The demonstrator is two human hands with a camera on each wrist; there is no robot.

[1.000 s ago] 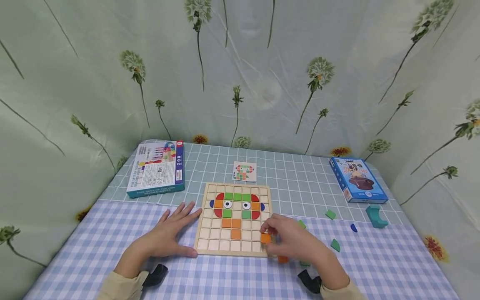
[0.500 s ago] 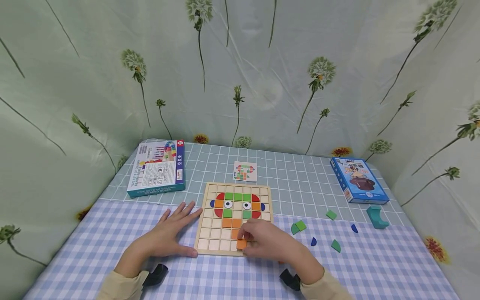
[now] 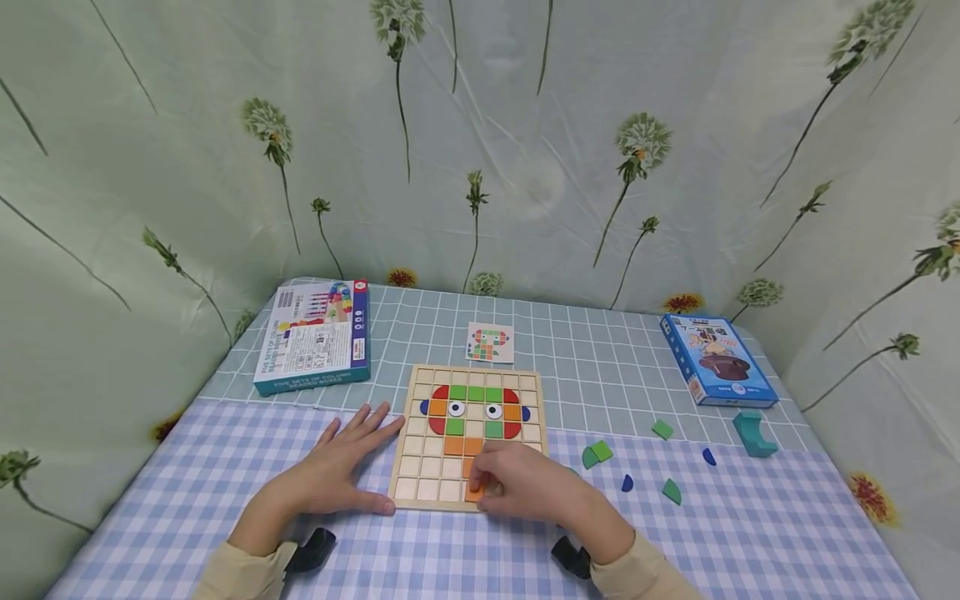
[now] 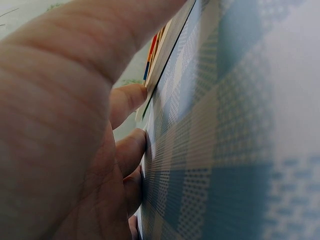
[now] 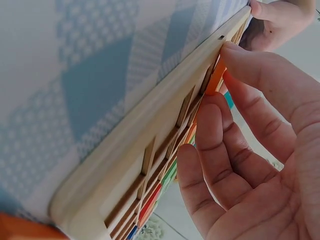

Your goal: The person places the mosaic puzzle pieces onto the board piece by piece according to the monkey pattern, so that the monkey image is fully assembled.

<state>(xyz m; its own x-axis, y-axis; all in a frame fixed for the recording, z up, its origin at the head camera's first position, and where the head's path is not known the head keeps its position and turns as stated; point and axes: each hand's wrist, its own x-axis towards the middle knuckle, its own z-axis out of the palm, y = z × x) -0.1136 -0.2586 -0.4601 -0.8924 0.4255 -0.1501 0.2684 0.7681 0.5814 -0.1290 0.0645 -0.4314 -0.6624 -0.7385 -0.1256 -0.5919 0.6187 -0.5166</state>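
Observation:
A wooden grid board (image 3: pixel 430 505) lies on the checked cloth, with coloured tiles forming a face with two round eyes. Orange squares run down below the face. At the bottom row, my right hand (image 3: pixel 528 483) pinches an orange square tile (image 3: pixel 473 494) between thumb and fingers. In the right wrist view this orange tile (image 5: pixel 215 77) stands tilted in the grid, its edge at the board's frame (image 5: pixel 95 185). My left hand (image 3: pixel 337 467) lies spread on the cloth at the board's left side, thumb and index fingertip at its edge.
Behind the board lies a picture card (image 3: pixel 490 342). Loose green tiles (image 3: pixel 602 451) and blue half-rounds (image 3: pixel 627 482) lie to the right, near a teal arch block (image 3: pixel 753 434). Boxes stand at the back left (image 3: pixel 313 337) and a blue box (image 3: pixel 717 360) at the back right.
My right hand has carried the orange tile left from the board's right side to its bottom row, then slightly further left and down into the grid. The left hand stays put.

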